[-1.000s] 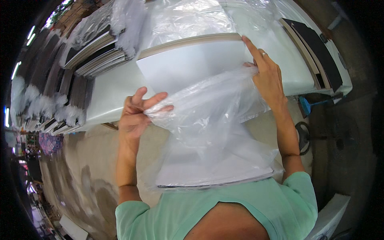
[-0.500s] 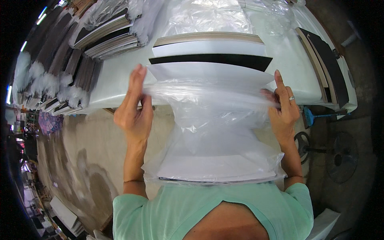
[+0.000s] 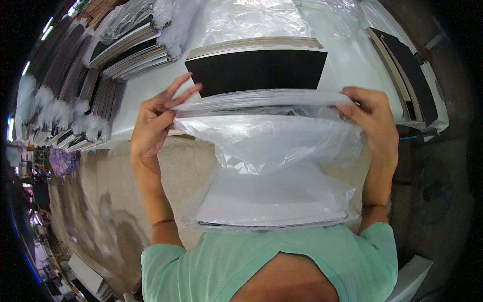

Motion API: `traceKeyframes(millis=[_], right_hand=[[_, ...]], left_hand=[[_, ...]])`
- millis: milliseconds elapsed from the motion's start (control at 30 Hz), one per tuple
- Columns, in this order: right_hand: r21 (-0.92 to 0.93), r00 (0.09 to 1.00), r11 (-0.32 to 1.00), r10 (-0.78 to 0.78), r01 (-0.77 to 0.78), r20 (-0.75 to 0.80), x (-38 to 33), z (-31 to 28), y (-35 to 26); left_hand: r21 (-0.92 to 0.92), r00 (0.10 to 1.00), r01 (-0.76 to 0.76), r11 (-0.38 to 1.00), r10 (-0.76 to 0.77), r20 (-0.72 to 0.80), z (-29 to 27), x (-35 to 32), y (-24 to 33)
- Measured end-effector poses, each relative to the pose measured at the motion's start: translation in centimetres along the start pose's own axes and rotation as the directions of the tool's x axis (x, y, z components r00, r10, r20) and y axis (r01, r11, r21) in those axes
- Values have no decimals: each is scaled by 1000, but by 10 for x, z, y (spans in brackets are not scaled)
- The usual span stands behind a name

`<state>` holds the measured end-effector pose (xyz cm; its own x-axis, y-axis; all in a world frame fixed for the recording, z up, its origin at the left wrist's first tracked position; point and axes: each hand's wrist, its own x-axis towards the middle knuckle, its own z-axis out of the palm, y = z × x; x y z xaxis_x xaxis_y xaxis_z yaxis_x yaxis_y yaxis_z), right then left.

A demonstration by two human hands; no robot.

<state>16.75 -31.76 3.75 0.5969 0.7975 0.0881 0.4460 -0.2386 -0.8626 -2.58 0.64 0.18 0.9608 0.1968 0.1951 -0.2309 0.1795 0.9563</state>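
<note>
A clear plastic bag [image 3: 266, 133] is stretched sideways between my two hands, its gathered upper edge by the table. My left hand [image 3: 153, 118] pinches the left corner of that edge, with two fingers extended. My right hand [image 3: 372, 113] grips the right corner with bent fingers. The bag's lower part lies against my chest and holds flat white sheets or boards [image 3: 271, 209] with a dark lower edge. Just past the bag's edge, a stack of boards [image 3: 256, 68] with a black face on top rests on the table.
The pale-covered table [image 3: 342, 65] carries clear plastic sheeting [image 3: 256, 20] at the back. Bundles of boards [image 3: 133, 50], partly wrapped, lie at the left; black and tan boards [image 3: 402, 75] lie at the right. A dim standing fan [image 3: 427, 194] is at the lower right.
The white board that stuck out of the bag's edge is no longer visible, and the black board face now shows. Both hands have shifted outward, and the right hand's raised finger has bent.
</note>
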Motion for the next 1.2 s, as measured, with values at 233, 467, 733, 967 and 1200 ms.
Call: traceKeyframes(millis=[233,467,733,967,1200], right_hand=[[884,908,223,189,-410,374,24,43,140],[772,789,387,569,-505,231,-27,93,263],[559,628,481,772,-675,93,-22,124,261],[204,948,979,-55,-11,313,71,-31,131],[-864,986,496,80,88,146,202,-37,177]], left_hand=[[-128,888,339,932,-362,-284,-52,-62,-149],[-690,700,339,639,-662,-269,-24,-98,-241],[-665,636,383,641,-705,-313,-9,-108,-268],[248,721,690,680,-617,-315,-91,-87,-158],[651,956,52,757,150,-250,-36,31,24]])
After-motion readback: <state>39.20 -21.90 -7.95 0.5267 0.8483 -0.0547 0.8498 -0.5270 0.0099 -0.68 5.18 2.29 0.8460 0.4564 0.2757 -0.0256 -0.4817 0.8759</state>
